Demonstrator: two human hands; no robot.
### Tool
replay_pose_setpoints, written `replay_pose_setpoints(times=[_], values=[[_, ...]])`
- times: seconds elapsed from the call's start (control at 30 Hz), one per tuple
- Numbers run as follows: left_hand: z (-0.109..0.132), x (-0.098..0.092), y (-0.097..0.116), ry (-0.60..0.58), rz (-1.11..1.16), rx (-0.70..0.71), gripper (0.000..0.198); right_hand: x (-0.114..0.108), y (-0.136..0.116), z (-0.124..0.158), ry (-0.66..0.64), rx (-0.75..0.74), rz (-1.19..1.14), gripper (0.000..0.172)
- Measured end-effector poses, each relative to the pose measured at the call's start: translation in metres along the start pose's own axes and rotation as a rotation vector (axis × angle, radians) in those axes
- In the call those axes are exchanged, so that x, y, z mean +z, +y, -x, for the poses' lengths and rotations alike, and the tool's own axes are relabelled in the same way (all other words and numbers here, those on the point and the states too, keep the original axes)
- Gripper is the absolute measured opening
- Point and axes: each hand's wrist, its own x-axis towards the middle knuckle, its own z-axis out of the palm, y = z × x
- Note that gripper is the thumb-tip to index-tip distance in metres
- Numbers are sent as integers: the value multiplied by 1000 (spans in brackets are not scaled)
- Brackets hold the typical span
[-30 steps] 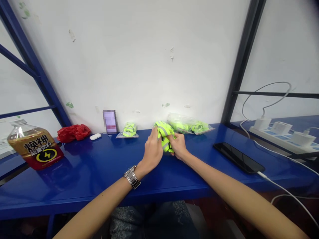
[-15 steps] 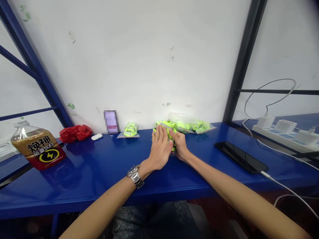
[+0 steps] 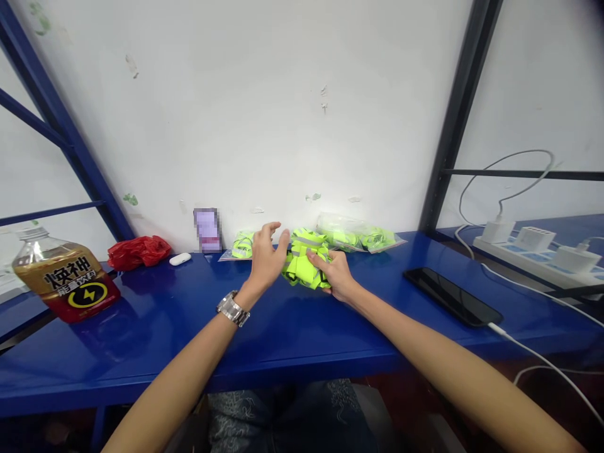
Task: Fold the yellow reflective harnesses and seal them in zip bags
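A bunched-up fluorescent yellow reflective vest (image 3: 304, 267) with grey strips is held just above the blue table. My right hand (image 3: 337, 274) grips its right side, thumb on top and the fingers hidden underneath. To the left of the vest, my left hand (image 3: 268, 255) is raised with fingers apart and slightly curled, holding nothing. Behind that hand, partly covered by it, lies a clear bag with yellow-green material (image 3: 242, 245). Further bagged yellow-green bundles (image 3: 377, 238) rest against the wall, just beyond the vest on the right.
On the blue table (image 3: 189, 327) stand a large drink bottle (image 3: 63, 274), a red plastic bag (image 3: 139, 251), a white earbud case (image 3: 180, 258) and an upright phone (image 3: 207, 229). At right lie a black phone (image 3: 453, 296) on a white cable and a power strip (image 3: 533, 258) with chargers.
My left hand has come off the vest and moved left, its fingers opening. My right hand still holds the vest, now uncovered. The view has shifted slightly.
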Motion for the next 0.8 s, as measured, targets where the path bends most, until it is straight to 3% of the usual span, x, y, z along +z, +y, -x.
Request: replay_pose_setpoints(times=[0.1,0.17,0.23,0.33,0.4,0.57,0.7,0.73,0.8], values=[[-20,-7,-4,-501,121,-89,55,2,-1,2,-123,-5,18,38],[-22,-7,-4,-692,149,-33,53,3,-1,3,-182,-1,34,36],[-17,-2,-4,-625,64,73,53,4,-2,3,-184,24,52,36],[-1,8,-6,-362,-86,205,48,4,-3,1,-125,78,68,34],[10,13,-8,-304,-109,313,39,3,-3,-1,-99,100,61,31],[31,3,-9,-470,-247,607,51,-1,0,-3,-40,164,63,17],[41,-7,-6,-585,-450,719,109,1,-2,0,-35,273,28,12],[42,-7,-7,-586,-485,738,114,1,-3,0,-25,301,3,12],[43,-4,-8,-566,-544,752,107,2,-5,1,3,344,-51,11]])
